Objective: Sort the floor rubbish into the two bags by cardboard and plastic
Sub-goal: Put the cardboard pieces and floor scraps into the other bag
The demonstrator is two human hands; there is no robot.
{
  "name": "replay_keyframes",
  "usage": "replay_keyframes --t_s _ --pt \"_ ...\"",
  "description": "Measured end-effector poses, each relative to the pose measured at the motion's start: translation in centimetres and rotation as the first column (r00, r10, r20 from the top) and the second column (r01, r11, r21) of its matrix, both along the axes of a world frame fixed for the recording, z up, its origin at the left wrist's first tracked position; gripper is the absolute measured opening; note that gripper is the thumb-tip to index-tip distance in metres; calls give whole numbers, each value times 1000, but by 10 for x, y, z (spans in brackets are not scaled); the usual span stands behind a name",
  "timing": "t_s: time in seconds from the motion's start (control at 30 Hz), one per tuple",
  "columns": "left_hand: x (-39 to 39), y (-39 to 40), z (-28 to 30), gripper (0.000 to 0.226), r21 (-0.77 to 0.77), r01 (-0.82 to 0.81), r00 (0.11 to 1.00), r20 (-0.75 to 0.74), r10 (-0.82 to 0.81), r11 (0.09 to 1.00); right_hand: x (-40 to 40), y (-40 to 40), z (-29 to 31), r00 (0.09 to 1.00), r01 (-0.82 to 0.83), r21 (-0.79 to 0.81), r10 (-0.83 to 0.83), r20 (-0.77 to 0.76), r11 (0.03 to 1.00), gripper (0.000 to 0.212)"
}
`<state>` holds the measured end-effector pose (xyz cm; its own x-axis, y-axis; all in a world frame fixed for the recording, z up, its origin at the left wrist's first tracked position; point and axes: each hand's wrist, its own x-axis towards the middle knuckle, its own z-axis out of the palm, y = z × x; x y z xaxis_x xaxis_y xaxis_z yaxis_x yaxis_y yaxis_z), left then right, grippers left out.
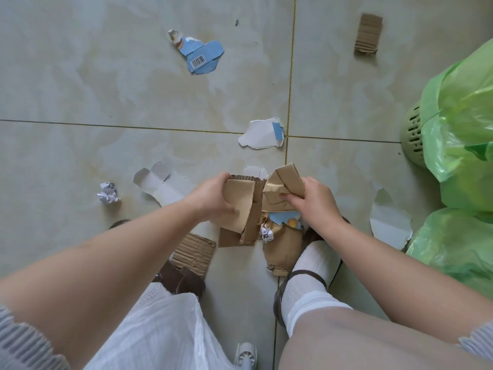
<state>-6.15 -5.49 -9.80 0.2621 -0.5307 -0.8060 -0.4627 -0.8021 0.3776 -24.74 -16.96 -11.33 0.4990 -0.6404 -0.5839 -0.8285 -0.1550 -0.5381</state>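
hidden: green bags (458, 134) cut off at right edge
left hand (213, 201): grips corrugated cardboard (240, 209)
right hand (312, 201): grips crumpled brown paper (282, 182)

tiled floor (106, 89) | green slotted basket (413, 134) | brown shoes (184, 281)

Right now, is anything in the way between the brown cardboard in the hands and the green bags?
Nothing visible blocks it. The left hand and right hand hold brown cardboard pieces above the floor, and the green bags stand off to the right. Only a white card scrap lies flat between.
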Motion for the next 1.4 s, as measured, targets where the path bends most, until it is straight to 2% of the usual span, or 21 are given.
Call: replay_keyframes --t_s 0.07,0.17,0.3,0.47,0.67,0.83,0.93,1.07,1.23,1.3,1.4 --pt "-5 10 -5 58 4 -98 995 -29 98 995 0 1 0 1000 4 -17 -4 -4 1000 18" --pt "-11 26 -14 50 9 -273 960 -64 273 962 0 1 1 1000 11 -11 -11 -5 1000 21" --pt "-13 42 -22 43 16 -482 862 -173 477 876 -6 -5 4 985 168 89 -170 15 982 20" --pt "-3 43 -10 44 29 -578 782 -266 563 816 -19 -21 12 893 436 166 -448 41 885 29" --pt "12 26 28 34 -97 -682 708 -340 619 725 -21 -28 50 745 605 209 -638 193 769 16" --pt "14 -2 75 30 -196 -731 658 -459 597 654 -29 -34 94 584 686 256 -724 367 682 16" --pt "4 -26 111 40 -279 -748 640 -545 542 603 -41 -38 123 477 732 284 -764 435 619 14" --pt "-23 -62 163 64 -377 -719 661 -629 408 584 -66 -43 169 300 770 352 -789 536 532 21" --pt "-82 -115 217 67 -473 -678 690 -674 265 563 -108 -57 214 105 847 367 -797 595 386 8" --pt "-108 -135 233 62 -498 -672 701 -667 253 548 -124 -64 230 57 891 327 -793 607 314 12" --pt "-138 -168 250 51 -559 -661 730 -633 257 500 -141 -81 256 49 936 230 -745 666 267 15"
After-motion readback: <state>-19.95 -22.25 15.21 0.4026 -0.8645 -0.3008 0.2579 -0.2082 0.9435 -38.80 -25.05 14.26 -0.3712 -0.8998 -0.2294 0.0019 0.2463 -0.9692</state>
